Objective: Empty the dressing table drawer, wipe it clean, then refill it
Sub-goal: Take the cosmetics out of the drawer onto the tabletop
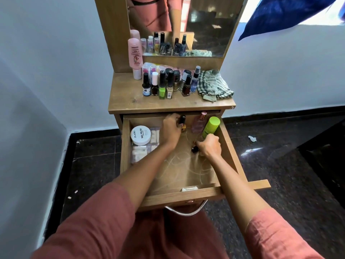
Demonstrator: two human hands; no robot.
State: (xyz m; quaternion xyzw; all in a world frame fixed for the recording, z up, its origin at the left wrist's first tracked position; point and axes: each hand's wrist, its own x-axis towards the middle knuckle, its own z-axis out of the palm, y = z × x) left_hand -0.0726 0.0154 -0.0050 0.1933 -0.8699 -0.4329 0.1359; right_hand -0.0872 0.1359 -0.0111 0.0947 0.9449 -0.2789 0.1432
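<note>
— So where are the hands?
— Both inside the open drawer (186, 195): left hand (170, 128) curled round a dark bottle (182, 119) at its back, right hand (210, 146) pinching a small polish bottle (194, 149) near its middle.

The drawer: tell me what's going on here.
A person is emptying the open drawer of a dressing table. The left hand grips a black-capped bottle near the back, and the right hand pinches a small dark bottle. A white jar, clear packets, a green bottle and a pink bottle lie inside. Nail polish bottles and a checked cloth sit on the tabletop.
</note>
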